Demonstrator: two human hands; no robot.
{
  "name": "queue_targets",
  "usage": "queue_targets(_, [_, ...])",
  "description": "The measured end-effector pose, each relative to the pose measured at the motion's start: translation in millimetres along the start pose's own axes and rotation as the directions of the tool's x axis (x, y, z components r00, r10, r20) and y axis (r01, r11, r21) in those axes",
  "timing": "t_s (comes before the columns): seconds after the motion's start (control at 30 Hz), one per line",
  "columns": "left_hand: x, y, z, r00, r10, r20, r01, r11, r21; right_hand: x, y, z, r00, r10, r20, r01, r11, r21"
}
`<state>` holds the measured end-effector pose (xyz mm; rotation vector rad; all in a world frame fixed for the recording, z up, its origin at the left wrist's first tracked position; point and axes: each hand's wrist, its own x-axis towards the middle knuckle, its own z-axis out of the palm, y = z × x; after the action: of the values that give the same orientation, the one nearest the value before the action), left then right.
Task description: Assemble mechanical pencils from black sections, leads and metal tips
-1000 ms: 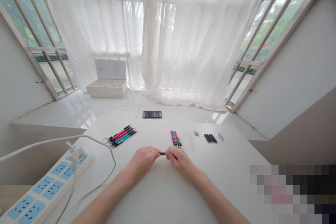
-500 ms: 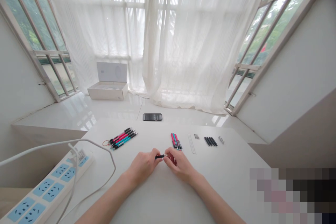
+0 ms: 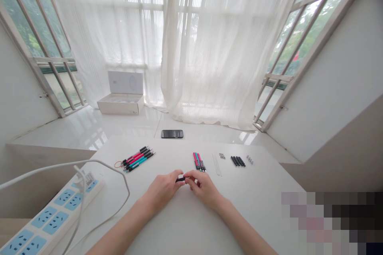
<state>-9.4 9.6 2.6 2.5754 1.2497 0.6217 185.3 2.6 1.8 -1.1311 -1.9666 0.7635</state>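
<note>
Both my hands meet over the middle of the white table [image 3: 257, 195]. My left hand [image 3: 163, 188] and my right hand [image 3: 202, 186] pinch the two ends of a small black pen part [image 3: 180, 179] between their fingertips. Just beyond my right hand lie a few pink and teal pen barrels [image 3: 198, 161]. Further right are thin white refills [image 3: 216, 163], tiny dark springs [image 3: 222, 155], several black grips [image 3: 237, 161] and small grey tips [image 3: 249, 160].
A bundle of assembled pens [image 3: 138, 158] with a rubber band lies at the left. A white power strip [image 3: 52, 217] and its cable [image 3: 119, 203] cross the left edge. A black phone [image 3: 172, 134] and an open white box [image 3: 122, 99] sit on the sill beyond.
My hands have drawn closer together on the black part, and my right fingers now cover more of it. The camera has shifted slightly.
</note>
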Motion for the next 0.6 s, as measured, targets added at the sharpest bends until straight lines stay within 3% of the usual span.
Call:
queue_targets(0.2, [-1,3,-3.8,1.0,0.015,-0.023,-0.014,0.999,0.032,2,-1,0,0.994,0.023,-0.103,-0.017,0.999,0.051])
queue_targets(0.33, [-2,2,-1.3,0.994,0.075,-0.082,-0.075,0.997,0.007,4,6,-15,0.973,-0.016,-0.229,0.026,0.999,0.038])
queue_targets(0.43, [-1,-1,0.8,0.987,0.115,-0.114,-0.118,0.993,-0.027,5,16,-36,0.932,-0.024,-0.361,0.019,1.0,-0.017])
queue_targets(0.6, [-1,-2,2.8,0.982,0.09,-0.164,-0.096,0.995,-0.026,4,41,-74,0.833,-0.007,-0.553,-0.058,0.993,-0.099])
